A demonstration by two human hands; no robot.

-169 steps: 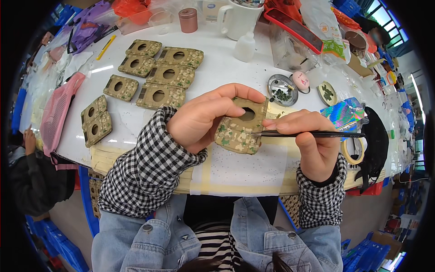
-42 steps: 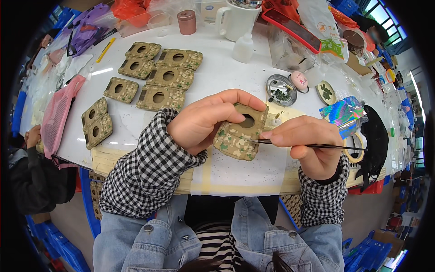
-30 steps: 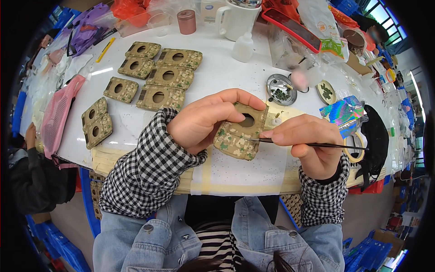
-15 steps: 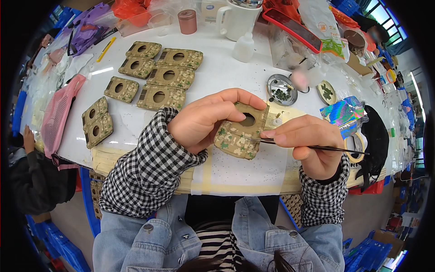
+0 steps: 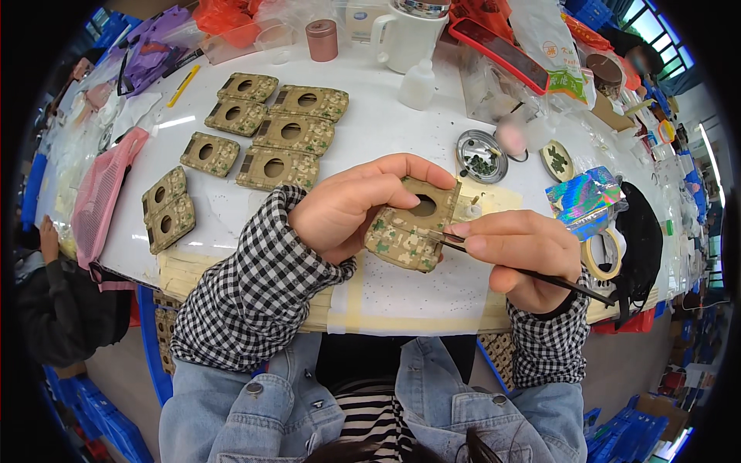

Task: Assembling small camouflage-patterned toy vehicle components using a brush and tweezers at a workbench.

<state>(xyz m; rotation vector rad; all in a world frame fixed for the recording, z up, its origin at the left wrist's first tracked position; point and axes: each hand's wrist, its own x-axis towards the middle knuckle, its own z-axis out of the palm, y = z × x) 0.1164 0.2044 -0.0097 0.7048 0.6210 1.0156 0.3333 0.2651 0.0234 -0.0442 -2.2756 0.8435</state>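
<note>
My left hand (image 5: pixel 351 202) is closed around a tan and green camouflage model tank hull (image 5: pixel 403 245), its thumb and fingers along the far edges. A round opening in the hull's top faces up. From the right, my right hand (image 5: pixel 525 251) pinches slim dark tweezers (image 5: pixel 559 282). Their tips are at the hull's right side, near its front part; whether a tiny part sits between them is too small to tell. More camouflage hulls (image 5: pixel 278 169) like it lie in groups at the left, and a pair of hulls (image 5: pixel 171 224) is nearer me.
On the right stand a round metal dish (image 5: pixel 468 144) of small dark green pieces and a shallow lid (image 5: pixel 566 168) with green bits. Behind are a white bottle (image 5: pixel 417 86), a white mug (image 5: pixel 409 42) and a red-cased phone (image 5: pixel 502 55). A tape roll (image 5: pixel 609 264) lies far right.
The tweezers have tilted, their rear end lower and nearer my wrist, while their tips moved slightly up along the hull. My left hand keeps its hold on the hull.
</note>
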